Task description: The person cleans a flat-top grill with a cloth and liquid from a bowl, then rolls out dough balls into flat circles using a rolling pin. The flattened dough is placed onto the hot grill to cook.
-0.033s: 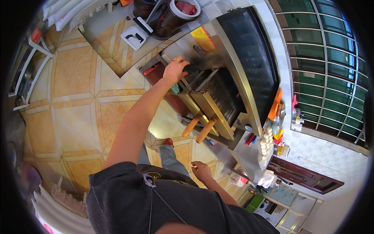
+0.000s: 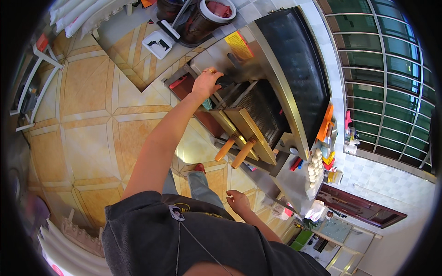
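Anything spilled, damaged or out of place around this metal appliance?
Nothing plainly looks spilled or damaged. The wooden handles jut out side by side from the metal appliance, where the left hand is. The white tray near the bins holds something dark, unclear here.

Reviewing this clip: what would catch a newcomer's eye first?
Probably the steel appliance right of centre, with two wooden handles jutting from its near end. The left hand is at a dark fitting on its left side, while the right hand hangs loosely curled near the body. A large barred window fills the upper right.
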`<state>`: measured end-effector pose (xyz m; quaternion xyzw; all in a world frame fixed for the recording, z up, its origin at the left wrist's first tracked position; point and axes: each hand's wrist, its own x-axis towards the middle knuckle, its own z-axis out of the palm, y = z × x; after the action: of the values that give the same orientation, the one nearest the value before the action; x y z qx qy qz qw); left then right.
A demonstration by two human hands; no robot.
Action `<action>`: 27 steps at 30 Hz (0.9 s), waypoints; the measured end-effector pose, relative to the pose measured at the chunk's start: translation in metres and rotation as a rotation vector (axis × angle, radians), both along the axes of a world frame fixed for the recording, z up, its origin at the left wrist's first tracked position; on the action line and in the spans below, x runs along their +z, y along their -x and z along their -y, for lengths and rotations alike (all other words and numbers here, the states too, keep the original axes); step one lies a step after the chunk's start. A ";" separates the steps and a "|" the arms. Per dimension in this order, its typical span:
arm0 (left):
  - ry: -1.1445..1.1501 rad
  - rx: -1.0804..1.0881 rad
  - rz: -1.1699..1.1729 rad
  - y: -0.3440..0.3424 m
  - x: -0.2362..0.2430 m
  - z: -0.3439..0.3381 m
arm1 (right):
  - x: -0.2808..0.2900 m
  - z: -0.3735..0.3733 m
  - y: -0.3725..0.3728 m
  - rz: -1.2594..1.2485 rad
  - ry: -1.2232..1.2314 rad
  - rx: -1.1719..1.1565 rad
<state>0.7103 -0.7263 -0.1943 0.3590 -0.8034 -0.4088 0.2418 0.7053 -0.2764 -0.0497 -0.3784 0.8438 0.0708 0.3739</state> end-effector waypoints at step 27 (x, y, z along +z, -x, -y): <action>0.011 0.078 -0.007 0.002 -0.005 -0.004 | -0.009 -0.009 0.006 -0.031 0.091 0.093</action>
<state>0.7082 -0.7220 -0.1997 0.3872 -0.7904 -0.3958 0.2622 0.6989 -0.2672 -0.0589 -0.4324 0.8335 0.0555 0.3394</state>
